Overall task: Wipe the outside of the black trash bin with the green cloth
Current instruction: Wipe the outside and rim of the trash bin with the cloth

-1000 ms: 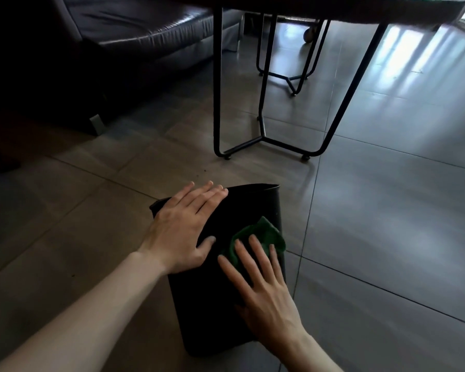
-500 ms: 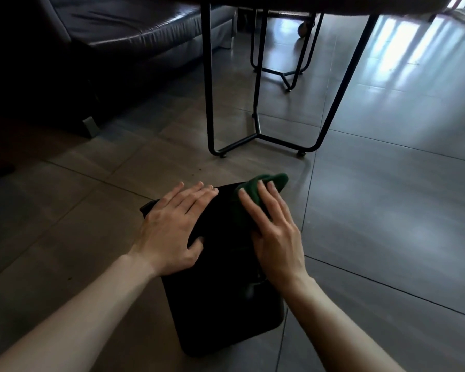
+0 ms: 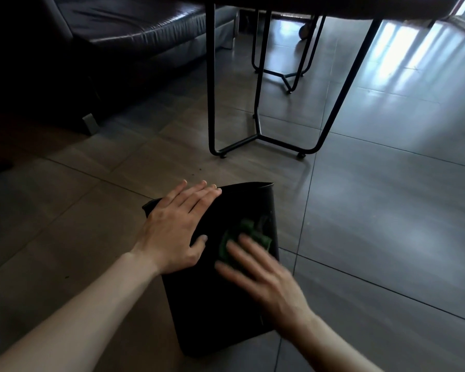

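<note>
Black trash bin [image 3: 204, 304] lies on its side on the tiled floor [image 3: 387, 237], mouth facing the far table legs [image 3: 258, 76]. Left hand [image 3: 176, 229] rests flat on its upper wall, fingers straight. Right hand [image 3: 263, 275], blurred with fingers spread, presses the green cloth [image 3: 253, 232] onto that wall's right part.

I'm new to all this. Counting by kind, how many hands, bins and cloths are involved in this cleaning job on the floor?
Hands: 2 (left hand, right hand)
Bins: 1 (black trash bin)
Cloths: 1 (green cloth)
Total: 4
</note>
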The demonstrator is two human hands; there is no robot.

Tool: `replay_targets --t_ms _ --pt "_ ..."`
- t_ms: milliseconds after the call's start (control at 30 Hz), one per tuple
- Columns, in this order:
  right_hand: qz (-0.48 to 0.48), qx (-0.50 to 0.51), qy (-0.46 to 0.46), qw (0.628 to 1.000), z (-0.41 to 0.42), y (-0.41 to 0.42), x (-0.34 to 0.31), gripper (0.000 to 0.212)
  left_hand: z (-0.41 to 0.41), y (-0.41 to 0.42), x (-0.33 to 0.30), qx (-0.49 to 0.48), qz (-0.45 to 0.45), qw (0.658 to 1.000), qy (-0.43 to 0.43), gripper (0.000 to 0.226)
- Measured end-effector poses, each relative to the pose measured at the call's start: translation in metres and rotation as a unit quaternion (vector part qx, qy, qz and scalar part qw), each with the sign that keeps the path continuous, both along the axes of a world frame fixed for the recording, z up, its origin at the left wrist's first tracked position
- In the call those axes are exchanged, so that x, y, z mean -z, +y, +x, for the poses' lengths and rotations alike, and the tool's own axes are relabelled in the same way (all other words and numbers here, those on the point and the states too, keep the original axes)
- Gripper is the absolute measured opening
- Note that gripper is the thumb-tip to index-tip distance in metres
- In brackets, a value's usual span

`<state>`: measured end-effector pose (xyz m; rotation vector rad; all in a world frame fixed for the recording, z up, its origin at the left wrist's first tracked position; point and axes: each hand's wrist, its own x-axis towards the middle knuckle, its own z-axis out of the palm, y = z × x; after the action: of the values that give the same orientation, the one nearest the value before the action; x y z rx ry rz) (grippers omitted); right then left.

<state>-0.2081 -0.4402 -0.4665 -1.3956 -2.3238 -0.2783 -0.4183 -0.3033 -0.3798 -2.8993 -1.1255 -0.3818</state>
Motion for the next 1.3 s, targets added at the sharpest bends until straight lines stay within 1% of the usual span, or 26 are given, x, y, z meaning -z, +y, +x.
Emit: replay_targets --t_ms 67,133,200,233,300,367,400,467,533,567,600,633,700,733,800,867,933,1000,1067,1133,1200,1267,1300 --pt "0.01 0.098 0.107 0.989 0.006 0.022 -0.022 0.052 0.0 0.001 0.0 -0.002 -0.001 1.0 -0.002 0.091" --pt "0.024 0.186 0.186 0.965 0.0 0.038 -0.034 0.06 -0.001 0.0 -0.001 -0.002 -0.005 1.0 -0.002 0.09" --pt "0.038 0.233 0.23 0.944 -0.015 0.041 -0.032 0.071 -0.002 0.0 -0.001 -0.002 -0.006 1.0 -0.003 0.09" --pt "0.041 0.234 0.231 0.943 -0.025 0.036 -0.024 0.073 -0.001 0.0 -0.001 -0.003 -0.005 1.0 -0.004 0.09" --pt "0.034 0.186 0.183 0.965 -0.045 0.011 0.002 0.076 -0.001 0.0 0.0 -0.004 -0.002 1.0 -0.005 0.091" --pt "0.015 0.097 0.081 0.992 -0.054 -0.023 0.034 0.067 0.0 0.0 0.001 -0.003 -0.001 1.0 -0.006 0.091" --pt "0.012 0.055 0.02 0.998 -0.052 -0.037 0.047 0.061 0.0 0.0 0.002 -0.002 -0.002 1.0 -0.008 0.091" --pt "0.006 -0.012 -0.076 0.997 -0.037 -0.053 0.06 0.059 -0.001 0.0 0.002 0.002 0.0 1.0 -0.011 0.091" --pt "-0.003 -0.049 -0.112 0.993 -0.019 -0.049 0.053 0.065 -0.002 -0.002 0.003 0.005 0.0 1.0 -0.013 0.091" --pt "-0.01 -0.051 -0.11 0.993 -0.01 -0.044 0.044 0.069 -0.001 -0.002 0.003 0.004 -0.001 1.0 -0.015 0.091" --pt "-0.016 -0.037 -0.088 0.995 -0.003 -0.037 0.032 0.071 0.0 -0.002 0.004 0.003 -0.001 1.0 -0.017 0.091" --pt "-0.015 -0.01 -0.044 0.999 0.002 -0.027 0.021 0.067 0.0 0.0 0.003 0.002 -0.001 1.0 -0.015 0.092" --pt "-0.002 0.086 0.078 0.993 0.013 -0.006 -0.007 0.058 0.003 -0.001 0.001 0.006 0.0 1.0 -0.012 0.092" --pt "0.009 0.14 0.141 0.98 0.016 0.007 -0.02 0.057 0.004 0.001 0.001 0.005 0.001 1.0 -0.013 0.093" --pt "0.027 0.227 0.236 0.944 0.018 0.03 -0.038 0.065 0.005 0.002 0.001 0.005 -0.001 1.0 -0.016 0.093" --pt "0.032 0.265 0.293 0.918 0.011 0.037 -0.041 0.075 0.004 0.003 0.001 0.002 -0.003 1.0 -0.016 0.093" --pt "0.036 0.276 0.285 0.917 0.001 0.016 -0.027 0.079 0.008 0.0 0.001 0.006 -0.003 1.0 -0.014 0.093" --pt "0.027 0.279 0.24 0.929 -0.019 -0.02 0.003 0.081 0.009 0.0 0.002 0.005 -0.004 1.0 -0.015 0.093" --pt "-0.01 0.293 0.197 0.936 -0.045 -0.06 0.03 0.071 0.007 0.001 0.003 0.005 -0.002 1.0 -0.011 0.094" --pt "-0.044 0.297 0.206 0.931 -0.059 -0.08 0.042 0.063 0.004 0.002 0.004 0.003 -0.001 1.0 -0.008 0.094" --pt "-0.048 0.287 0.202 0.935 -0.055 -0.072 0.037 0.063 0.002 0.003 0.004 0.001 -0.004 1.0 -0.011 0.094" --pt "-0.037 0.281 0.206 0.937 -0.041 -0.043 0.013 0.075 0.002 0.004 0.004 0.006 -0.003 1.0 -0.011 0.094" --pt "-0.021 0.279 0.212 0.936 -0.034 -0.024 -0.003 0.077 0.003 0.004 0.003 0.008 -0.001 1.0 -0.01 0.094"
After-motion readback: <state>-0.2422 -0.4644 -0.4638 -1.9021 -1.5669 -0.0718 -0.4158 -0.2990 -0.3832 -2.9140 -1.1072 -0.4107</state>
